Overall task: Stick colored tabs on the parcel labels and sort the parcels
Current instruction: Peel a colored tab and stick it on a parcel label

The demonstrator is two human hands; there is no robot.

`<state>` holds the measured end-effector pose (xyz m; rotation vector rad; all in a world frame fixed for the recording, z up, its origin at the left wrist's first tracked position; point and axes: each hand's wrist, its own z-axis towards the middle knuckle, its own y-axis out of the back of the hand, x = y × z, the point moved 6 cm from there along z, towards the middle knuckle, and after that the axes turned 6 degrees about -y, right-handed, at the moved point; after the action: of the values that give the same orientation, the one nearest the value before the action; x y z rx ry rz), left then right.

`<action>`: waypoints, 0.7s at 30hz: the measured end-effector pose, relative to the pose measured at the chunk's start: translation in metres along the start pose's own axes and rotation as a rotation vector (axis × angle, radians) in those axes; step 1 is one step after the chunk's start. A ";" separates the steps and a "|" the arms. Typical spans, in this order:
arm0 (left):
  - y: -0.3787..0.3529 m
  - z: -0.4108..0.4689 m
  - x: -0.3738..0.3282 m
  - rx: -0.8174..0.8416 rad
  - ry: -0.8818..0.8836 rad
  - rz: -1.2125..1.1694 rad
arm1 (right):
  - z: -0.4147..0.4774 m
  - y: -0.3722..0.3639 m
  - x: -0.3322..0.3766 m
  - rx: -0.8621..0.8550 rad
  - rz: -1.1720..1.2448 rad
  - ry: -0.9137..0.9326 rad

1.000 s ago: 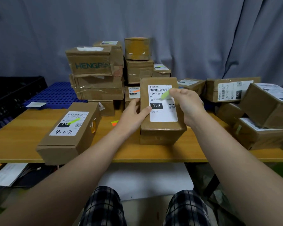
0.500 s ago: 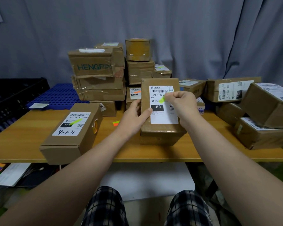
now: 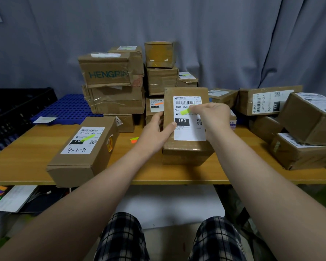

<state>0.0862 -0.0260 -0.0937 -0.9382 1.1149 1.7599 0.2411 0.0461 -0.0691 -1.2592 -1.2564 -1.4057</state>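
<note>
Right hand (image 3: 212, 114), fingers curled, pinches the right end of a green tab (image 3: 184, 111) against the white label (image 3: 189, 130); we see the tab lying across the label's upper half. Left hand (image 3: 156, 132) grips the parcel (image 3: 186, 149) by its left edge, thumb on top beside the label. It sits on the table (image 3: 17, 166). To its left we note a second parcel (image 3: 79, 166), green-tabbed too; spare tabs (image 3: 134, 140) lie between them.
</note>
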 end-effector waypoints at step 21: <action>-0.010 -0.013 0.004 0.171 0.036 -0.060 | -0.005 0.020 -0.021 0.106 0.018 -0.105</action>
<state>0.0960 -0.0341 -0.1048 -0.8922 1.2269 1.5779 0.2626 0.0379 -0.0873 -1.2823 -1.3690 -1.2570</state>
